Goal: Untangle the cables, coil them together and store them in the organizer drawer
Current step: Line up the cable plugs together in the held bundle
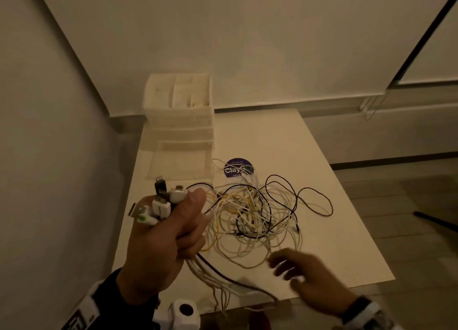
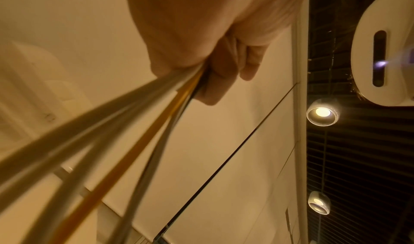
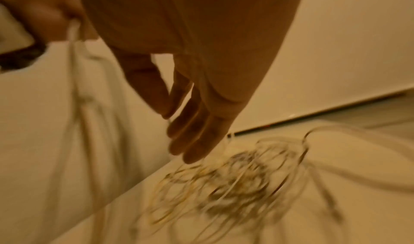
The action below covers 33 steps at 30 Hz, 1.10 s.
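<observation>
Left hand [image 1: 158, 240] grips cables [image 1: 257, 213]; right hand [image 1: 304, 277] hovers beside

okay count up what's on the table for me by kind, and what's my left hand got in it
Cable tangle on the table: 1 (white, yellow and black strands; separate cables too knotted to count)
Drawer organizer: 1
Round blue sticker: 1
Bunch of cable plugs, gripped in the left hand: 1
Total: 4. The right hand is open over the tangle.
</observation>
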{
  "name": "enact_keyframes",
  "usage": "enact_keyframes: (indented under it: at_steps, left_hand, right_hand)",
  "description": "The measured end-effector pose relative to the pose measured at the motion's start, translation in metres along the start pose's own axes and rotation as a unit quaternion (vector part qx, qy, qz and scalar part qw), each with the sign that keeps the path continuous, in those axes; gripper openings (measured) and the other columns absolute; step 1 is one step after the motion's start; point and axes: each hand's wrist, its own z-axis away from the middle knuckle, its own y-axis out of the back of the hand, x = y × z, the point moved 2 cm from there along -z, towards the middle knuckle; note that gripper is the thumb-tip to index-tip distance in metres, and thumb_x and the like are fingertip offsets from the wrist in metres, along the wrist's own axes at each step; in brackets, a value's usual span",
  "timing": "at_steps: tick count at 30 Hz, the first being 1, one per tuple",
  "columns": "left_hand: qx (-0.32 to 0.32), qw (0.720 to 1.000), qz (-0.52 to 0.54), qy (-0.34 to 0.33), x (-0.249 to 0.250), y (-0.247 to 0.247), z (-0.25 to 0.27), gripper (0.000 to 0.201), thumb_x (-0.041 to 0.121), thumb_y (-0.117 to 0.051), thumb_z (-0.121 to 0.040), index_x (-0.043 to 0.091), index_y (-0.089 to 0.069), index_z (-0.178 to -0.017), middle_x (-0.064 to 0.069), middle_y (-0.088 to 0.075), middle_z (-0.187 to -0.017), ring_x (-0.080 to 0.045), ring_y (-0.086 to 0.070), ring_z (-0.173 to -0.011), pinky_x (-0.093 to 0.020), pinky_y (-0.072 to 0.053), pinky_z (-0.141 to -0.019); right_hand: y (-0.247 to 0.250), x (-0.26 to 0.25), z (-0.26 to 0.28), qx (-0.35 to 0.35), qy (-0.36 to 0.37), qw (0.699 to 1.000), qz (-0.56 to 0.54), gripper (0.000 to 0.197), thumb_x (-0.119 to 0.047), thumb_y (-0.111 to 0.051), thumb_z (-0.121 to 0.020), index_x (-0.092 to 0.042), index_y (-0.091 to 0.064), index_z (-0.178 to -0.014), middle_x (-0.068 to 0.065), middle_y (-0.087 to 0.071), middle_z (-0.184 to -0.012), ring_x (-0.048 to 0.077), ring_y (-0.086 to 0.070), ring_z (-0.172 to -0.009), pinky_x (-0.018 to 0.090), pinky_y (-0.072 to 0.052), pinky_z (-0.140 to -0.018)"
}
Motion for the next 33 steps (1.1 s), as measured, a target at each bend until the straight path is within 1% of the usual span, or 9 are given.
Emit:
enact_keyframes:
  at_steps: [2,5,7,11,16,21,25,29,33]
  left_hand:
    - [0.018,1.0,0.015,0.016,-0.004,-0.002,-0.002,0.06,0.041,-0.085,-0.067,0.012,-0.036,-0.05,-0.005,-0.013,-0.049,-0.006,-0.018,-0.035,-0.01,-0.022,-0.039]
    - [0.033,0.999,0.016,0.029,-0.013,-0.012,-0.005,0.059,0.046,-0.085,-0.066,0.014,-0.037,-0.05,-0.006,-0.015,-0.051,-0.007,-0.019,-0.037,-0.009,-0.023,-0.039]
    - [0.035,0.999,0.006,0.023,-0.016,-0.022,-0.009,0.058,0.049,-0.083,-0.066,0.015,-0.039,-0.05,-0.005,-0.019,-0.052,-0.01,-0.021,-0.04,-0.009,-0.025,-0.039]
    - [0.057,0.998,-0.016,0.007,-0.02,-0.037,-0.018,0.061,0.054,-0.082,-0.065,0.015,-0.038,-0.048,-0.007,-0.017,-0.052,-0.013,-0.015,-0.041,-0.009,-0.022,-0.04]
    - [0.104,0.994,-0.021,-0.022,-0.023,-0.035,-0.028,0.063,0.054,-0.082,-0.066,0.011,-0.039,-0.049,-0.005,-0.015,-0.05,-0.009,-0.015,-0.039,-0.009,-0.022,-0.042]
    - [0.108,0.991,-0.064,-0.043,-0.026,-0.028,-0.044,0.049,0.053,-0.074,-0.075,0.005,-0.065,-0.072,-0.002,-0.013,-0.049,-0.009,-0.013,-0.038,-0.013,-0.02,-0.04]
    - [0.111,0.987,-0.106,-0.046,-0.031,-0.029,-0.057,0.024,0.03,-0.067,-0.089,0.014,-0.072,-0.106,0.003,-0.018,-0.049,-0.011,-0.01,-0.041,-0.015,-0.019,-0.041]
    - [0.12,0.985,-0.119,-0.03,-0.031,-0.026,-0.071,0.026,0.025,-0.055,-0.095,0.018,-0.071,-0.114,0.002,-0.018,-0.049,-0.015,-0.007,-0.044,-0.016,-0.019,-0.041]
    - [0.145,0.98,-0.126,-0.054,-0.029,-0.023,-0.073,0.025,0.026,-0.052,-0.092,0.014,-0.073,-0.096,0.0,-0.02,-0.05,-0.016,-0.007,-0.046,-0.017,-0.018,-0.042]
  right_hand:
    - [0.047,0.017,-0.006,0.093,-0.012,0.993,0.068,0.051,0.013,-0.046,-0.075,-0.03,-0.066,-0.095,-0.013,-0.069,-0.094,0.003,-0.065,-0.086,0.023,-0.054,-0.073]
    - [0.092,0.054,-0.045,0.178,-0.074,0.968,0.161,0.031,0.003,-0.054,-0.088,-0.024,-0.067,-0.094,-0.006,-0.07,-0.098,0.007,-0.064,-0.082,0.015,-0.045,-0.068]
    - [0.099,0.088,-0.078,0.18,-0.123,0.957,0.19,0.02,-0.008,-0.058,-0.091,-0.013,-0.066,-0.108,0.005,-0.068,-0.109,0.019,-0.062,-0.094,0.021,-0.043,-0.078]
    - [0.074,0.133,-0.121,0.141,-0.191,0.948,0.21,0.035,-0.03,-0.056,-0.094,-0.012,-0.055,-0.125,0.008,-0.059,-0.126,0.026,-0.055,-0.115,0.03,-0.042,-0.094]
    - [0.065,0.142,-0.124,0.182,-0.189,0.953,0.151,0.013,-0.021,-0.052,-0.096,-0.016,-0.063,-0.1,0.011,-0.069,-0.102,0.029,-0.064,-0.097,0.031,-0.049,-0.08]
    - [0.094,0.099,-0.089,0.224,-0.073,0.969,-0.076,0.037,-0.003,-0.058,-0.091,-0.027,-0.049,-0.118,0.008,-0.068,-0.087,0.025,-0.069,-0.059,0.029,-0.055,-0.055]
    - [0.132,0.042,-0.066,0.176,-0.024,0.971,-0.162,0.024,0.003,-0.049,-0.095,-0.009,-0.069,-0.103,0.013,-0.071,-0.098,0.032,-0.072,-0.07,0.043,-0.06,-0.067]
    - [0.167,-0.026,-0.055,0.17,0.151,0.974,0.016,0.033,-0.001,-0.051,-0.094,-0.026,-0.071,-0.102,-0.012,-0.073,-0.1,0.009,-0.072,-0.083,0.027,-0.059,-0.076]
    - [0.172,-0.097,-0.055,0.214,0.32,0.886,0.259,0.026,-0.031,-0.053,-0.088,-0.032,-0.07,-0.108,-0.015,-0.063,-0.095,0.006,-0.059,-0.083,0.02,-0.05,-0.065]
